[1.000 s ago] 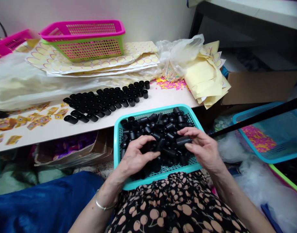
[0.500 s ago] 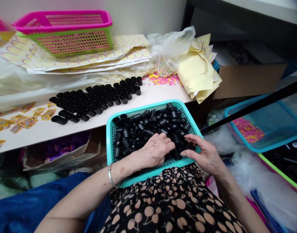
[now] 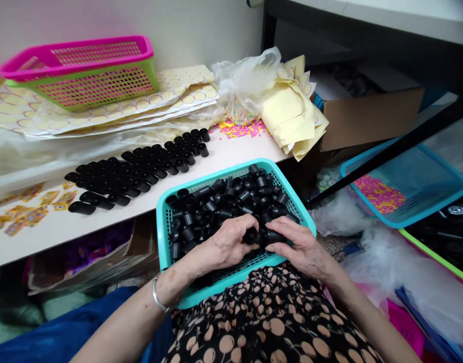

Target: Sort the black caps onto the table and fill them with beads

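Observation:
A turquoise plastic basket [image 3: 164,212] rests against my lap, heaped with loose black plastic cylinders [image 3: 220,199], each hollow at one end. Over its near side, my left hand [image 3: 231,241] pinches one black cylinder [image 3: 250,235], whose open end faces up toward me. Beside it my right hand [image 3: 294,244] has thumb and fingers closed around another black cylinder [image 3: 274,237] lying on its side. The two hands almost meet. On the white table to the left stand rows of matching black cylinders [image 3: 129,171], set close together.
A pink and green basket [image 3: 95,75] sits on sticker sheets [image 3: 178,108] at the back. Small pink and yellow pieces [image 3: 242,129] lie by a plastic bag [image 3: 246,80]. A dark slanted bar [image 3: 386,151] crosses on the right, before a blue basket [image 3: 436,186].
My left hand has drawn back from the pile with a black cylinder showing in its fingers. My right hand has closed on another cylinder. The whole view has shifted slightly.

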`<state>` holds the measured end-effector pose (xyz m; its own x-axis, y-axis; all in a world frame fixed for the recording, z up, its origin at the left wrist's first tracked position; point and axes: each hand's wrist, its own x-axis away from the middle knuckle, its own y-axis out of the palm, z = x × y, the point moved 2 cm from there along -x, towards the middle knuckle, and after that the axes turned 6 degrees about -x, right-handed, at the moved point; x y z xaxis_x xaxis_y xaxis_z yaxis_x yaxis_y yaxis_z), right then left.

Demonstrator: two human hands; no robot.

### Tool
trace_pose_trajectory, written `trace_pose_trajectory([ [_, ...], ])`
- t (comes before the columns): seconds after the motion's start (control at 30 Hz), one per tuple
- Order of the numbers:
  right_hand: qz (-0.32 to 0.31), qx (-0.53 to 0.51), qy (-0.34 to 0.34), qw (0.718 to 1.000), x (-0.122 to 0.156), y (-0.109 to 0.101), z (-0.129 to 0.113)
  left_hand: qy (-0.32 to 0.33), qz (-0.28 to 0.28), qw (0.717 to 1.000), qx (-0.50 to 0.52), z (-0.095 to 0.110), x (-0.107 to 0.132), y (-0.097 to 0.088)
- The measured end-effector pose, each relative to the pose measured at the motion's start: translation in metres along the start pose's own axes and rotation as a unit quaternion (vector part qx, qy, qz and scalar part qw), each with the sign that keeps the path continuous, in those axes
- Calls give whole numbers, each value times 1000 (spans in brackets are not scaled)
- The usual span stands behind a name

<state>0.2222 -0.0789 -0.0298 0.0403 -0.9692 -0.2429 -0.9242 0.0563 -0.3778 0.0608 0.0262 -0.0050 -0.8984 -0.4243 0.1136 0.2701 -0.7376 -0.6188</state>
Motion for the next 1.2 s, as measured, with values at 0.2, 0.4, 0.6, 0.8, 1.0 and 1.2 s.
trace_pose_trajectory([
  [0.2,-2,0,-9,1000,-3,2,0,-32,4,999,8,-5,-2,0],
  [0.4,-6,15,-4,1000,0,3,1,-46,7,999,19,-1,-4,-4],
  [0.6,-4,8,1,1000,-2,2,-2,-59,14,995,82,-2,-5,-5],
  [0.8,-3,-3,-8,1000,-5,-3,-4,-110,60,977,173,-1,-7,-12],
  [1.0,2,-28,-6,1000,-6,-6,-8,-136,55,952,268,-1,-8,-15],
  [1.2,23,-34,-18,999,-4,-6,-9,-146,50,925,347,-3,-12,-12],
])
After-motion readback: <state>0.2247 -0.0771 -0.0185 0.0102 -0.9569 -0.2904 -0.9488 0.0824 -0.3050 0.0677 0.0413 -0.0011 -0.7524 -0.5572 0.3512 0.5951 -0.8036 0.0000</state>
